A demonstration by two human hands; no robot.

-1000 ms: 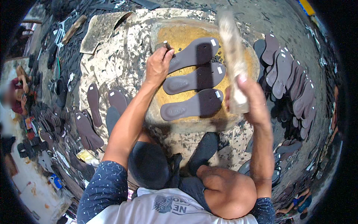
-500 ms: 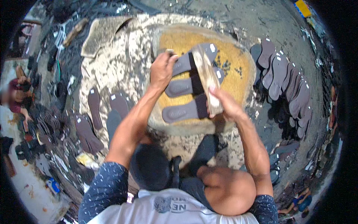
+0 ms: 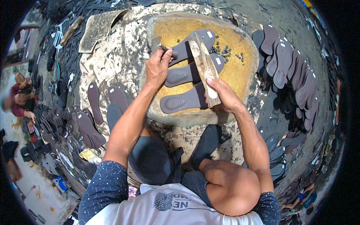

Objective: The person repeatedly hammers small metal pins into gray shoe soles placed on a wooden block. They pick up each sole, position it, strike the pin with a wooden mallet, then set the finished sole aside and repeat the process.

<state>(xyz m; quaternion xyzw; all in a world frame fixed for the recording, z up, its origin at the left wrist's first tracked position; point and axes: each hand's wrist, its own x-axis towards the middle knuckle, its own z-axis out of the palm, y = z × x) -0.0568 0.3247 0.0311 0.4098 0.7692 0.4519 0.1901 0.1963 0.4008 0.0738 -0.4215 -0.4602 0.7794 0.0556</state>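
My left hand [image 3: 156,69] is closed around a short dark punch-like rod [image 3: 163,47], its end beside the far sole. My right hand [image 3: 226,93] grips the near end of a worn wooden bar [image 3: 203,65], which slants above three grey-brown soles. The far sole [image 3: 181,53], the middle sole [image 3: 177,77] and the near sole [image 3: 179,103] lie in a row on a yellow board [image 3: 165,29], toes to the right. The bar hides part of each. Small black cut-out squares [image 3: 224,51] are scattered right of the bar.
Overlapping soles [image 3: 281,62] lie in a long row at right. More soles [image 3: 89,129] lie on the left, by my forearm. A cardboard piece [image 3: 99,32] and a stick [image 3: 72,30] are at far left. Another person [image 3: 23,95] is at the left edge.
The yellow board and soles appear slightly higher in the picture. Both hands keep their holds on the rod and bar; the bar sits slightly further left.
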